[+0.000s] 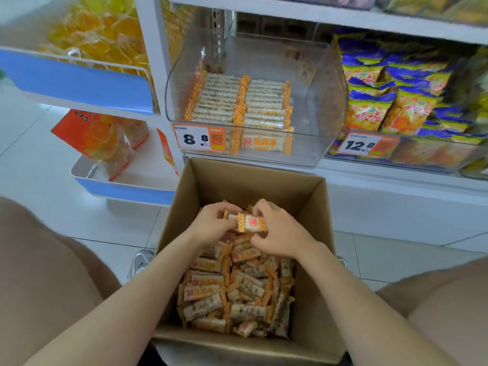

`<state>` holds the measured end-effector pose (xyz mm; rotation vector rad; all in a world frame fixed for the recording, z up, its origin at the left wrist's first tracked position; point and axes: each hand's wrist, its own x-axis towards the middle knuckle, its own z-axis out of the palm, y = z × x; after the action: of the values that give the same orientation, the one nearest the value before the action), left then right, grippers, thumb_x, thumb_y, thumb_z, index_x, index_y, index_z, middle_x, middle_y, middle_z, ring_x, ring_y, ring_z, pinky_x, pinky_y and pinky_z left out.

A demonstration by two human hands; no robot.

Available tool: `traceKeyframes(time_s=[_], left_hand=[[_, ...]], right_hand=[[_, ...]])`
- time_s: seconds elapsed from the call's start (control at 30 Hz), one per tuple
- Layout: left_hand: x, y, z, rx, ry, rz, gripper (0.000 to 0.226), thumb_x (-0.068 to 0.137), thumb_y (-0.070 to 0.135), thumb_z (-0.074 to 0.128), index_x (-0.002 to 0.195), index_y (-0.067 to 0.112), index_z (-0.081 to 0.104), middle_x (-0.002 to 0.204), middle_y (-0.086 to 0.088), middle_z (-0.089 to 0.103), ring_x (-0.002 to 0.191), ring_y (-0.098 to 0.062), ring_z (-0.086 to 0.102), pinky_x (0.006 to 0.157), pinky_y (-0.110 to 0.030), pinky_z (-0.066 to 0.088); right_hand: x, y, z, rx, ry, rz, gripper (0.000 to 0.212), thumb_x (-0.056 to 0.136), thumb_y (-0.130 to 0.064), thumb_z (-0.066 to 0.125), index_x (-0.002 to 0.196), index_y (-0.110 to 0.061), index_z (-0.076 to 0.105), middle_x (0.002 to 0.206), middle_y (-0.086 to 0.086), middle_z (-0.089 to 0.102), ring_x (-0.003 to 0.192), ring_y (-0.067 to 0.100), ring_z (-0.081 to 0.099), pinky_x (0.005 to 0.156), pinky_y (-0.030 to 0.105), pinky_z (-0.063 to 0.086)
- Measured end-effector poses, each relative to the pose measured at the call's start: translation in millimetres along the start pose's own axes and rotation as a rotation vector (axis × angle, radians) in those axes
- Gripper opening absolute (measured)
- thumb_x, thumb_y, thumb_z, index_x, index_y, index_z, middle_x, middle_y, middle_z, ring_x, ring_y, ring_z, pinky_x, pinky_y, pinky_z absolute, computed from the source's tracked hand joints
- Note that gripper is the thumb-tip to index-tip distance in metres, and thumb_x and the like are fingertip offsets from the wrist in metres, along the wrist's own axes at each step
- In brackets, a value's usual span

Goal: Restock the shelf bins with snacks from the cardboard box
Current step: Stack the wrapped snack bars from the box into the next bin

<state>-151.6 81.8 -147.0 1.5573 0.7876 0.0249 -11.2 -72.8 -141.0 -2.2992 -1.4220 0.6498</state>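
Note:
An open cardboard box (311, 196) stands on the floor between my knees, holding several loose orange-and-white wrapped snack bars (237, 291). Both hands are down inside it. My left hand (211, 225) and my right hand (280, 231) together hold a small stack of snack bars (252, 223) above the pile. Straight ahead on the low shelf sits a clear plastic bin (317, 107) with two neat rows of the same bars (237, 101) filling its left and middle part. An orange price tag (199, 138) reading 8.8 is on the bin's front.
To the right a second clear bin holds blue-and-yellow snack bags (396, 101), tagged 12.8. On the left a white and blue wire rack (79, 83) carries yellow and orange packets. White shelf board (343, 17) runs above the bins. Pale floor tiles surround the box.

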Motion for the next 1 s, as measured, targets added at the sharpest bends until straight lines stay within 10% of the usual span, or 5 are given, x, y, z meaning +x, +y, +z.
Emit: traceKeyframes(time_s=[0.3, 0.6, 0.83, 1.0], left_hand=[[-28.2, 40.0, -2.2, -0.428, -0.065, -0.026, 0.023, 0.105, 0.017, 0.059, 0.118, 0.006, 0.075, 0.124, -0.021, 0.072, 0.117, -0.031, 0.069, 0.099, -0.046, 0.059], [-50.7, 100.1, -22.9, -0.012, 0.014, 0.234, 0.024, 0.091, 0.020, 0.081, 0.110, 0.031, 0.073, 0.109, 0.002, 0.075, 0.098, -0.016, 0.074, 0.092, -0.044, 0.062], [-59.2, 157.7, -42.5, 0.044, 0.016, 0.495, 0.036, 0.097, 0.034, 0.073, 0.132, 0.033, 0.063, 0.123, 0.011, 0.071, 0.108, -0.010, 0.070, 0.092, -0.030, 0.059], [-34.1, 177.8, -60.8, 0.539, 0.362, 0.688, 0.032, 0.106, 0.024, 0.057, 0.138, 0.025, 0.058, 0.128, 0.014, 0.062, 0.117, -0.003, 0.058, 0.088, -0.006, 0.042]], right_hand=[[-16.8, -15.0, -23.2, -0.266, 0.197, -0.143, 0.057, 0.098, -0.046, 0.060, 0.151, -0.027, 0.052, 0.132, -0.003, 0.047, 0.118, 0.018, 0.043, 0.102, 0.035, 0.044], [-28.4, -40.0, -91.4, -0.255, 0.196, -0.195, 0.062, 0.103, -0.063, 0.042, 0.156, -0.031, 0.044, 0.153, -0.006, 0.040, 0.140, 0.016, 0.036, 0.118, 0.039, 0.035], [-30.2, -56.7, -155.0, 0.102, 0.262, -0.235, 0.045, 0.106, -0.038, 0.057, 0.150, -0.030, 0.054, 0.133, -0.014, 0.062, 0.116, 0.001, 0.058, 0.094, 0.023, 0.048], [-1.5, -46.8, -198.8, 0.067, 0.521, -0.214, 0.043, 0.107, -0.031, 0.057, 0.148, -0.020, 0.054, 0.121, -0.004, 0.061, 0.099, 0.001, 0.056, 0.079, 0.007, 0.042]])
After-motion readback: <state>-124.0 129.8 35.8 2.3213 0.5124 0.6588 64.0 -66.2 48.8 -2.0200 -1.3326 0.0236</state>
